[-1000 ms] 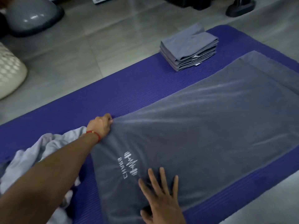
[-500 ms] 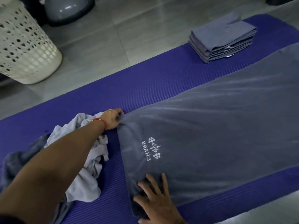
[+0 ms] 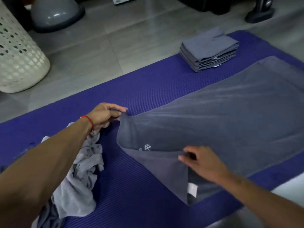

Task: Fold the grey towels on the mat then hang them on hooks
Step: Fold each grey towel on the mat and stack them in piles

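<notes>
Head view: left hand and right hand, fingers pinching near corners of grey towel on mat; uneven lifting would likely skew the fold.

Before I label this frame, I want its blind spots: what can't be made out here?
Head view only:
- Logo on the spread towel: mostly covered by the corner the right hand has turned over.
- Towel's far end: cut off by the right edge.
- Crumpled towels: partly behind the left forearm; count unclear.
- Left hand pinches the other corner.
- Hooks: none in view.
</notes>
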`<act>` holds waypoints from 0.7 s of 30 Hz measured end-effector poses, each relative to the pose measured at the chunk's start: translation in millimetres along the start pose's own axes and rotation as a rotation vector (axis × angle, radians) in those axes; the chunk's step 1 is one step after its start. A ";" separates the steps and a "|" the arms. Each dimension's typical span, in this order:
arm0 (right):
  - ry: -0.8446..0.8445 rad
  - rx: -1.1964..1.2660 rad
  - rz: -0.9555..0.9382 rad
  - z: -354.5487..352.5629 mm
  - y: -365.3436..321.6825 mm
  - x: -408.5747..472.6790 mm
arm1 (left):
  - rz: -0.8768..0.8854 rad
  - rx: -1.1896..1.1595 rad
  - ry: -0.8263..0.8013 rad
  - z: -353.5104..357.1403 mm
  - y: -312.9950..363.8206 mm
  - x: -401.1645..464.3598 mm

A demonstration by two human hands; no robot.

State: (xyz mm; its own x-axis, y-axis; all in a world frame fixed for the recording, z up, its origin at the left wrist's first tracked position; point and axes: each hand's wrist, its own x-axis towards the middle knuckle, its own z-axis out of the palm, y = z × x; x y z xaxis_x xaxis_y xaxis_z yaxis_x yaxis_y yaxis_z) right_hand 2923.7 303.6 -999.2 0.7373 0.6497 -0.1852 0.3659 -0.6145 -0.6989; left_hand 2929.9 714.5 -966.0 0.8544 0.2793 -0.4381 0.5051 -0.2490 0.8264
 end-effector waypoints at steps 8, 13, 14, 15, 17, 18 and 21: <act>0.080 0.066 0.226 -189.3 44.4 -23.8 | 0.262 0.568 -0.179 47.0 127.7 53.3; 0.255 0.126 0.328 -268.5 83.3 -57.6 | 0.416 0.483 -0.133 136.0 224.7 94.8; 0.289 0.154 0.342 -281.2 93.9 -64.6 | 0.436 0.459 -0.103 159.0 243.3 99.8; 0.321 0.191 0.355 -292.5 105.7 -71.7 | 0.442 0.461 -0.062 181.6 260.6 105.3; 0.385 0.303 0.396 -309.2 132.5 -87.1 | 0.440 0.525 0.000 227.5 293.9 115.6; 0.422 0.359 0.414 -313.8 147.0 -93.5 | 0.426 0.551 0.017 248.5 308.8 123.3; 0.601 0.496 0.465 -313.9 198.3 -101.1 | 0.447 0.658 0.064 307.8 347.3 143.7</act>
State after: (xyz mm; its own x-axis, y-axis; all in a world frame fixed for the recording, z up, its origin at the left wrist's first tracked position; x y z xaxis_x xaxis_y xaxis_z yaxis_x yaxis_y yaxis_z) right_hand 3099.9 -24.4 -902.3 0.9726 -0.0444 -0.2281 -0.2264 -0.4026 -0.8869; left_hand 3265.5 382.7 -851.0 0.9945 0.0710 -0.0772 0.1013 -0.8410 0.5314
